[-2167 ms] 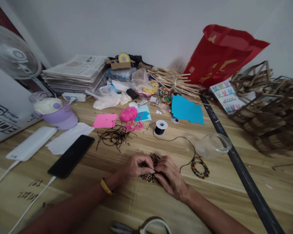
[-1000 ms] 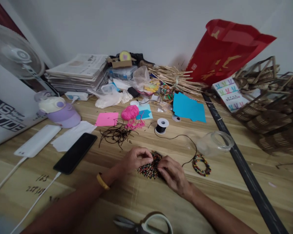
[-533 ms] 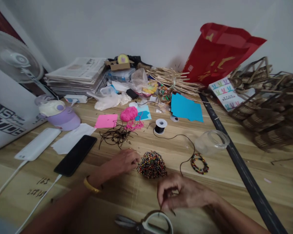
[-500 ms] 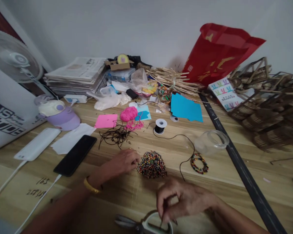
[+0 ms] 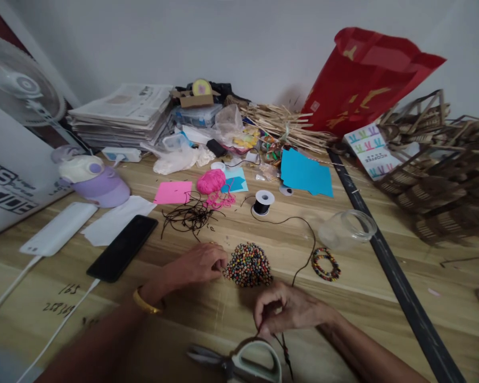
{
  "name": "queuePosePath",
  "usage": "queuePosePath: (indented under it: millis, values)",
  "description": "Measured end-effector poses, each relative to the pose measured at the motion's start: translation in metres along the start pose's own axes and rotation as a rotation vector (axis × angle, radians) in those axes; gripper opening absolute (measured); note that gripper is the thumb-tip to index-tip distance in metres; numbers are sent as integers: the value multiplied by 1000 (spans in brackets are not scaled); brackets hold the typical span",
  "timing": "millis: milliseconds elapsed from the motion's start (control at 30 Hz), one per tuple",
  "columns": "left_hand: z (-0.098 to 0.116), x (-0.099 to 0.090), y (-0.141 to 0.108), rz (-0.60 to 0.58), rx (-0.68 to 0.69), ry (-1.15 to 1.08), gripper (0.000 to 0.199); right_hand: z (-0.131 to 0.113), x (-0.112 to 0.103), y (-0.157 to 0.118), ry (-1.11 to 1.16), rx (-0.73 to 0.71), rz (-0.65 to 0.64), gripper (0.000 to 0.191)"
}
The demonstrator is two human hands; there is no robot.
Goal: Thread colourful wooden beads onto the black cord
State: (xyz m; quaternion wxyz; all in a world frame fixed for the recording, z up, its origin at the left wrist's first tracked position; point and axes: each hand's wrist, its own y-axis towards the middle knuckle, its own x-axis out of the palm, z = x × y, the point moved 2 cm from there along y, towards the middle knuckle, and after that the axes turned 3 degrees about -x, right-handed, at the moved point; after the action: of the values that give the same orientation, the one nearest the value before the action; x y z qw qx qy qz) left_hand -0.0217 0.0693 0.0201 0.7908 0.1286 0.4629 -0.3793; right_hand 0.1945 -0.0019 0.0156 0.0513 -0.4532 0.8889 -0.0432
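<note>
One beaded cord [image 5: 286, 355]: pinching it in the right hand [image 5: 290, 311], dangling it beside the scissors [image 5: 225, 366], resting the left hand [image 5: 201, 263] beside the bead pile [image 5: 248, 266] (cannot tell whether gripping anything); perhaps risking a snag by lowering it.

The left forearm slants in from the lower left, and at the end of it the left hand [image 5: 205, 260] lies low, back uppermost, fingers loosely curled, their tips hard to make out! Across to the right forearm now, angling in from the lower right, wrist [image 5: 328, 314] leading into the right hand [image 5: 285, 308], which sits closer to the body than its partner. And look at that grip: forefinger hooked down, thumb stretched to meet it, tips pinched tight, a little gap open behind them, the two hands apart!
</note>
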Motion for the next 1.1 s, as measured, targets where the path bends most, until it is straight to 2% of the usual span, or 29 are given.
queuePosePath:
  millis: [133,167,233,333,500,633,833,1100]
  values:
    - [-5,9,0,5,19,23,5,8,-2,2,-319,-205,382,22]
    - [-5,10,0,-1,14,24,5,10,0,3,-392,-250,444,20]
    - [-3,10,0,-10,4,25,5,12,4,3,-524,-335,477,17]
    - [0,9,0,-11,-1,44,8,12,10,3,-713,-437,444,15]
    - [5,11,2,24,10,36,9,10,17,2,-1030,-495,378,17]
    - [11,15,4,46,47,52,14,12,21,4,-1182,-549,298,18]
    - [13,17,3,74,56,53,10,16,24,8,-1278,-438,179,11]
    - [17,9,1,39,52,51,9,24,24,11,-1219,-292,229,14]
